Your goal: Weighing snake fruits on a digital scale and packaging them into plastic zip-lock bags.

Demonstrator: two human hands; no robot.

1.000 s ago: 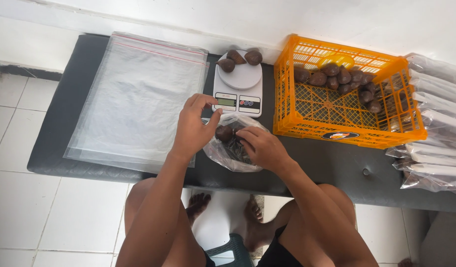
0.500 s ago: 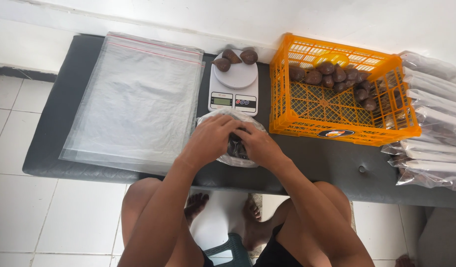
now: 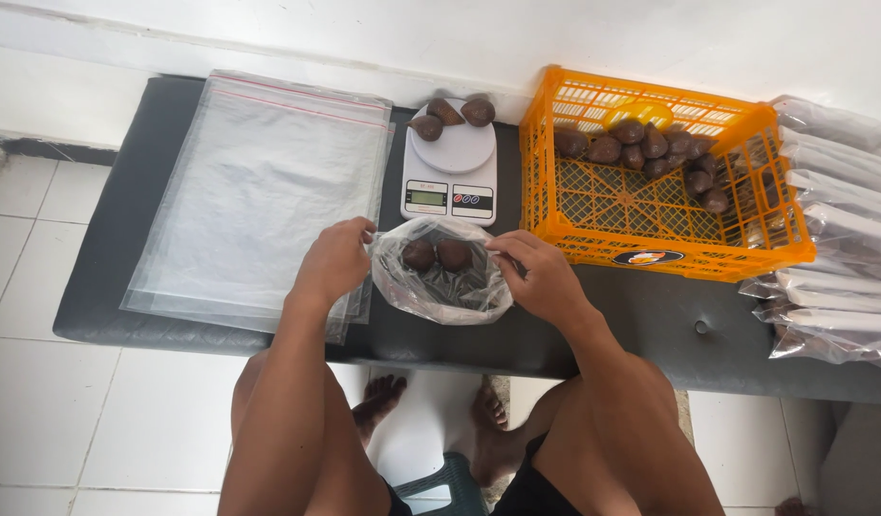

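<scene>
A clear plastic bag (image 3: 440, 287) holding several brown scaly fruits (image 3: 437, 255) lies on the black bench in front of me. My left hand (image 3: 333, 262) pinches the bag's left edge and my right hand (image 3: 536, 275) pinches its right edge, holding the mouth spread. Just beyond the bag stands a white kitchen scale (image 3: 450, 164) with three loose brown fruits (image 3: 458, 113) at its far end.
A stack of flat clear zip bags (image 3: 259, 182) lies at the left of the black bench (image 3: 641, 315). An orange plastic crate (image 3: 651, 191) with several brown fruits stands at the right. Filled sealed bags (image 3: 832, 258) are piled at the far right. White tiled floor lies below.
My hands, bunched together over the bag half a second ago, have moved apart to its two edges, so the mouth is spread and the fruits inside show.
</scene>
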